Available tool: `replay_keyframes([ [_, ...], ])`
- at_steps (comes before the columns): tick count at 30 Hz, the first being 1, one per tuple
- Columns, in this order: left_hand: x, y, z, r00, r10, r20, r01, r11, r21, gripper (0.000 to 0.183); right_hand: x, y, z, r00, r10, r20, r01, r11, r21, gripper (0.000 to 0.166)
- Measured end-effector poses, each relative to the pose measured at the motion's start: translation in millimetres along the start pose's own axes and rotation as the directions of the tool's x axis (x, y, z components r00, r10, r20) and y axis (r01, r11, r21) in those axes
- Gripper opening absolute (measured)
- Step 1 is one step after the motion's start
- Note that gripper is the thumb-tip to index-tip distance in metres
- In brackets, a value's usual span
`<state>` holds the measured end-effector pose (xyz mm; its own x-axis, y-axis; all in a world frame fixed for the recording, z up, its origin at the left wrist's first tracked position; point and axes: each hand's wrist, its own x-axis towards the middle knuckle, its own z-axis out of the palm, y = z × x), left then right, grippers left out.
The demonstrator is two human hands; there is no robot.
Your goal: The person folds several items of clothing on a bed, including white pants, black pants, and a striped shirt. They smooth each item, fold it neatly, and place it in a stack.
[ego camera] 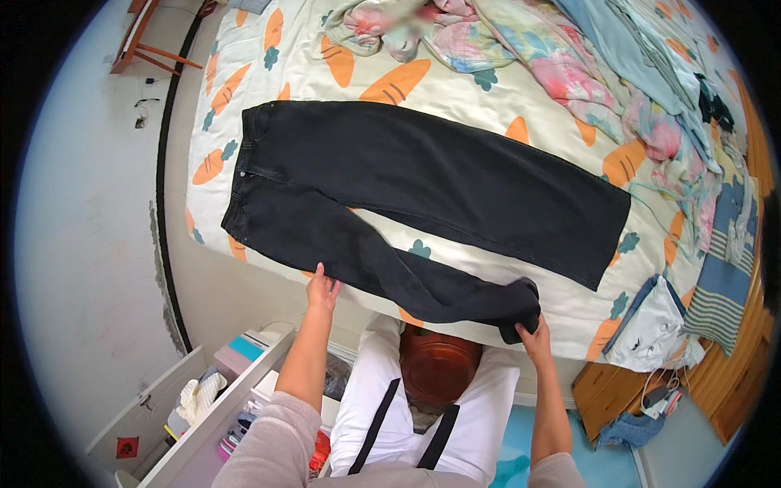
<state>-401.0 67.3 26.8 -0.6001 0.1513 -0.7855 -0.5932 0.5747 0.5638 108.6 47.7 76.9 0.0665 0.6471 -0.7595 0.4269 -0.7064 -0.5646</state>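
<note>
Black denim trousers (427, 177) lie across a bed sheet with a carrot print, waistband at the left and leg ends at the right. The far leg lies flat and wide. The near leg is twisted, its lower end bunched and folded over. My left hand (322, 290) touches the near edge of this leg below the hip, with its fingers apart. At the leg's bunched hem (518, 326), my right hand (535, 340) pinches the black cloth by the bed's front edge.
A crumpled floral bedding piece (561, 73) lies at the back. White and blue clothing (647, 329) sits at the bed's right corner, above a wooden cabinet (610, 396). An open drawer (213, 415) stands at lower left. A brown round stool (440, 366) is between my knees.
</note>
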Motion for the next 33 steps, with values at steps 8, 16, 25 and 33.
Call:
replay_keyframes([
  [8, 4, 9, -7, 0.994, -0.032, -0.104, 0.024, 0.997, -0.074, 0.017, -30, -7, -75, 0.903, 0.21, -0.374, -0.113, 0.957, 0.266, 0.057],
  [16, 15, 6, -27, 0.984, -0.122, 0.132, 0.14, 0.981, -0.138, 0.033, -19, 83, -12, 0.68, 0.733, 0.022, -0.414, 0.359, 0.836, 0.071],
  [25, 41, -22, -39, 0.988, -0.134, 0.081, 0.138, 0.989, -0.045, 0.064, -53, 61, -11, 0.814, 0.309, -0.491, 0.092, 0.767, 0.635, 0.025],
  [33, -34, -16, -3, 0.961, -0.275, 0.038, 0.276, 0.961, -0.015, 0.083, -154, -20, -84, 1.0, 0.008, -0.018, 0.003, 0.83, 0.557, 0.052],
])
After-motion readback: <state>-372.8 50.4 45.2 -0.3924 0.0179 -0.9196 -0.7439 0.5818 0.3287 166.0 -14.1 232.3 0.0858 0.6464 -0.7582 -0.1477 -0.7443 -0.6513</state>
